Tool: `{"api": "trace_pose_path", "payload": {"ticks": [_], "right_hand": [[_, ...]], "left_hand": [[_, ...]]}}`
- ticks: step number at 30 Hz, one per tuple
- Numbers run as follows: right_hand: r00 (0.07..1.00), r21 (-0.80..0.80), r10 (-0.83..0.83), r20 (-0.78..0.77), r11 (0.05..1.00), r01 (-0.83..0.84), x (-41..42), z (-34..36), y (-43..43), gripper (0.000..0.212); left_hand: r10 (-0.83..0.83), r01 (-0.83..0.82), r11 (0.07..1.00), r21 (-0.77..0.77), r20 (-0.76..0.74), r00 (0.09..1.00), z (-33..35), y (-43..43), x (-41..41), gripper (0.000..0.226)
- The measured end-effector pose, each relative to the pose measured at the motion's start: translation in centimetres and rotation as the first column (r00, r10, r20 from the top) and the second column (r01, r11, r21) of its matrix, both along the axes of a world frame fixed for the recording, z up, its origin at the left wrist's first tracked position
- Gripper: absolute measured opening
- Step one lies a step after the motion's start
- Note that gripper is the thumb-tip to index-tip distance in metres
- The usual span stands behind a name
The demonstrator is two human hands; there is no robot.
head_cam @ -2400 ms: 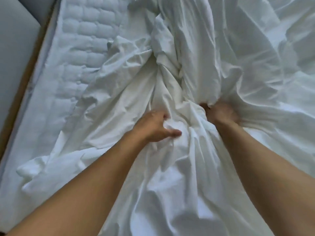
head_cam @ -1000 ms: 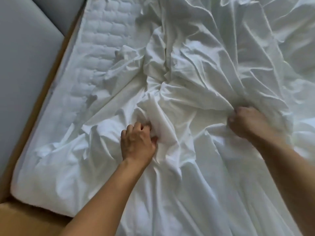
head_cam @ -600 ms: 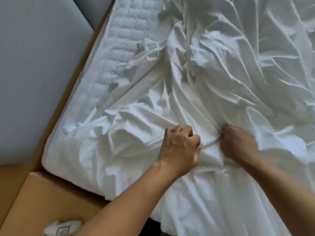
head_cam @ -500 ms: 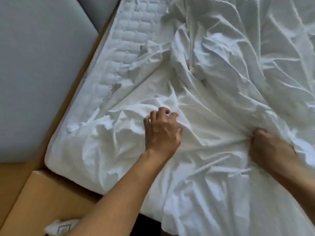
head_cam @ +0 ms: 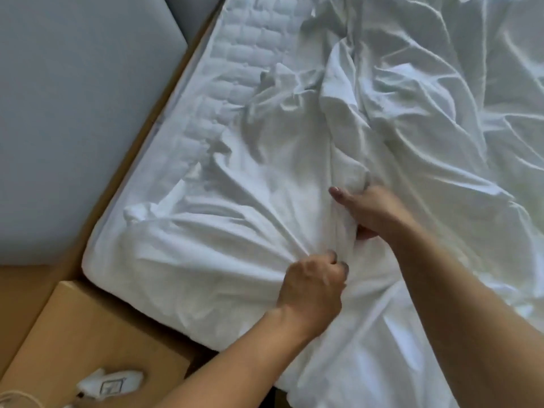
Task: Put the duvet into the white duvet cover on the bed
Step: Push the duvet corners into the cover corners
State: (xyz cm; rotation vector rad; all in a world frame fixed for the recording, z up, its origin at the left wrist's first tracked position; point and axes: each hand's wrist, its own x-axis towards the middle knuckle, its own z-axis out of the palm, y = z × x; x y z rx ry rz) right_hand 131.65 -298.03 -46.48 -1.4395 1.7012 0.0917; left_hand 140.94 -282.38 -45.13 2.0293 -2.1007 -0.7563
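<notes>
- Quilted mattress (head_cam: 244,48) shows bare along the bed's left edge; the crumpled white duvet cover (head_cam: 223,237) fills the rest, down to the near left corner.
- Duvet: can't tell it apart from the cover, all white.
- Your left hand (head_cam: 312,285) pinches bunched cover; your right hand (head_cam: 374,210), just beyond, grips a fold, thumb out.
- Step, likely: feeding fabric along toward that corner.
- Next: regrip both layers together, then pull.

Only one view is provided: the scene is seen from a head-worn wide-angle camera, pointed forward and steeply downward, held close above a corner of the bed (head_cam: 235,54).
</notes>
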Motion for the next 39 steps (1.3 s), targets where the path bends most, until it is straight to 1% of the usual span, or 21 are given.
{"api": "trace_pose_path", "payload": {"ticks": [2,3,4,7,8,10,11,12,14,15,17,19,20,23,25,28,30,32,33,35,39], "right_hand": [[1.0,0.006,0.019,0.024,1.0,-0.019,2.2,-2.2,-0.2,0.05],[1.0,-0.014,0.026,0.009,1.0,-0.026,3.1,-3.1,-0.3,0.044],[1.0,-0.028,0.018,0.005,0.999,-0.017,3.8,-3.8,-0.4,0.037],[0.994,-0.004,-0.088,0.061,0.996,0.089,5.6,-4.7,-0.5,0.034],[0.987,0.013,-0.127,0.103,0.992,0.127,6.6,-4.2,-0.7,0.031],[0.956,-0.02,-0.161,0.246,0.985,0.171,10.4,-2.6,-2.2,0.028],[0.93,-0.08,-0.152,0.334,0.979,0.188,13.0,-1.5,-3.8,0.027],[0.905,-0.169,-0.119,0.407,0.965,0.202,15.7,-0.5,-6.1,0.026],[0.874,-0.35,-0.01,0.486,0.914,0.205,19.8,0.9,-9.8,0.025],[0.873,-0.393,0.041,0.487,0.902,0.177,20.9,0.4,-10.9,0.024],[0.906,-0.351,0.148,0.396,0.936,0.001,20.8,-3.0,-10.3,0.029],[0.926,-0.193,0.325,0.191,0.938,-0.289,17.8,-6.9,-6.6,0.049],[0.92,-0.174,0.377,0.108,0.918,-0.355,16.1,-8.3,-4.6,0.057],[0.922,-0.45,0.386,0.016,0.826,-0.338,13.1,-9.7,-0.8,0.059],[0.94,-0.618,0.323,0.107,0.762,-0.192,11.9,-8.5,-0.1,0.062],[0.974,-0.778,0.103,0.204,0.62,0.098,8.1,-7.0,-1.9,0.076],[0.982,-0.701,-0.123,0.146,0.687,0.19,4.9,-6.8,-3.7,0.083],[0.973,-0.496,-0.226,-0.036,0.85,0.179,3.4,-7.7,-3.8,0.082],[0.971,-0.421,-0.214,-0.106,0.894,0.151,3.3,-8.2,-3.2,0.08],[0.971,-0.438,-0.212,-0.109,0.887,0.144,3.8,-8.8,-2.5,0.075],[0.942,-0.542,-0.304,0.146,0.771,0.333,4.3,-8.0,-1.3,0.049]], "left_hand": [[-0.191,0.192,0.959,0.209,-0.025,0.981,0.1,0.1,-0.5,0.01],[-0.244,0.252,0.93,0.266,-0.065,0.968,0.5,-0.2,-0.1,0.015],[-0.244,0.261,0.938,0.229,-0.101,0.964,1.1,-0.7,0.9,0.017],[0.089,-0.098,0.988,-0.123,-0.079,0.993,1.7,-3.9,7.1,0.026],[0.213,-0.209,0.969,-0.131,0.017,0.977,1.8,-5.3,9.8,0.044],[0.279,-0.311,0.941,0.135,0.21,0.937,1.0,-7.2,14.8,0.074],[0.271,-0.319,0.916,0.242,0.211,0.939,0.4,-7.8,16.3,0.07],[0.308,-0.335,0.909,0.25,0.139,0.941,-0.4,-8.3,17.4,0.057],[0.447,-0.447,0.895,-0.002,0.006,0.895,-1.5,-9.5,18.8,0.034],[0.488,-0.484,0.864,-0.137,-0.005,0.873,-1.8,-10.0,19.4,0.033],[0.508,-0.494,0.842,-0.215,0.013,0.861,-2.5,-10.3,20.1,0.035],[0.447,-0.443,0.893,-0.08,0.03,0.894,-4.1,-9.5,19.2,0.021],[0.4,-0.402,0.916,0.011,0.052,0.915,-5.1,-8.8,18.4,0.016],[0.344,-0.347,0.935,0.076,0.049,0.937,-6.2,-7.4,16.7,0.018],[0.369,-0.369,0.928,0.055,0.004,0.929,-5.7,-7.1,16.8,0.019],[0.367,-0.36,0.916,0.178,-0.008,0.93,-4.9,-5.6,17.5,0.029],[0.308,-0.306,0.916,0.259,0.034,0.951,-4.5,-4.6,17.6,0.029],[0.249,-0.281,0.917,0.282,0.146,0.957,-4.0,-3.9,16.9,0.028],[0.223,-0.268,0.929,0.256,0.192,0.956,-3.7,-3.8,16.2,0.025],[0.205,-0.234,0.965,0.115,0.218,0.954,-3.1,-3.7,14.9,0.019],[0.296,-0.285,0.949,-0.133,0.068,0.953,-1.8,-3.2,12.2,0.024]]}}
